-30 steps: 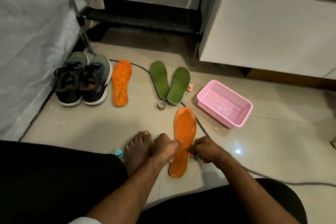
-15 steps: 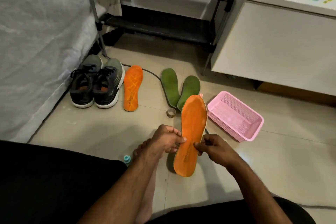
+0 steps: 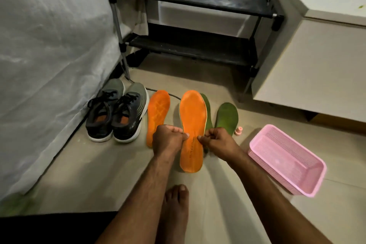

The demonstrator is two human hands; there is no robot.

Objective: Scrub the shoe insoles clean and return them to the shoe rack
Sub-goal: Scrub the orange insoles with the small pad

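I hold an orange insole (image 3: 192,121) up off the floor, smooth side toward me. My left hand (image 3: 168,140) pinches its left edge and my right hand (image 3: 216,142) pinches its right edge, both near the middle. A second orange insole (image 3: 157,113) lies on the tiles to the left, patterned side up. Two green insoles lie behind the held one: one (image 3: 227,117) in plain sight, the other (image 3: 208,113) mostly hidden by it. The black two-tier shoe rack (image 3: 190,45) stands at the back, both shelves bare.
A pair of grey sneakers (image 3: 116,113) sits at the left by a white covered bulk (image 3: 49,55). A pink plastic basket (image 3: 285,158) lies at the right, a small pink cap (image 3: 238,130) beside it. A white cabinet (image 3: 316,61) flanks the rack. My bare foot (image 3: 175,210) rests below.
Both hands have lifted the orange insole off the floor and carried it forward toward the rack. My view has tipped up and forward, so the rack shows in full.
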